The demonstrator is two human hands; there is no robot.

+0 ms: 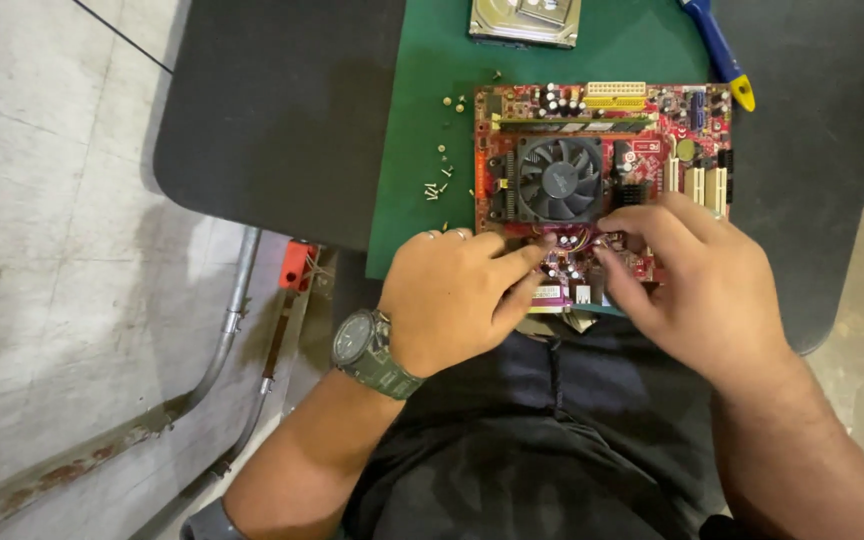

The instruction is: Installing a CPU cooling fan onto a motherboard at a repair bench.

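seen from above: left hand (457,300), wearing a watch (367,350), and right hand (697,285) rest fingertips on the near edge of a red motherboard (692,135); whether either grip is closed on anything cannot be told. the board lies on a green mat (432,60) on the dark tabletop (282,110), screws (439,175) just left, hard drive (524,20) and blue tool (717,50) beyond.

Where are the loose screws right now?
In the head view, the loose screws lie scattered on the green mat, just left of the red circuit board, beyond the left hand.
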